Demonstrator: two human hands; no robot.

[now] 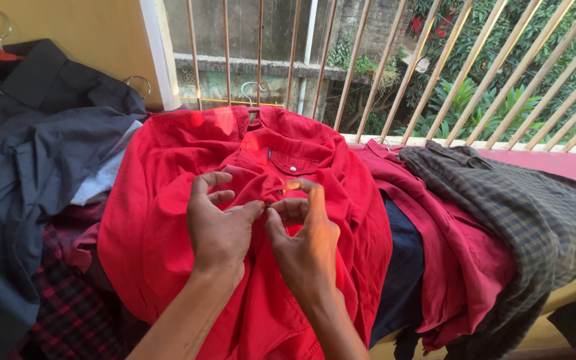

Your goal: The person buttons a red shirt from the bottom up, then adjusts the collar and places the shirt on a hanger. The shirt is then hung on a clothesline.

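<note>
Both hands meet in the middle of a red shirt (168,220). The left hand (218,223) pinches a bit of the shirt's front edge between thumb and first finger. Its other fingers (216,180) are spread and curled up, holding nothing. The right hand (305,233) pinches the cloth just beside it, thumb tip close to the left thumb tip. Its fingers bend into a loose ring. A small button (282,191) sits right by the fingertips.

The shirt hangs on a metal hanger (251,89) by the window bars (381,67). Its collar is at the top, near the bars. Its long way runs down from there to the person. The front faces up.

A dark blue shirt (28,153) lies to the left, touching the red one. A dark red shirt (461,247) lies to the right. A dark check shirt (541,220) lies over the ledge (571,167) past that.
</note>
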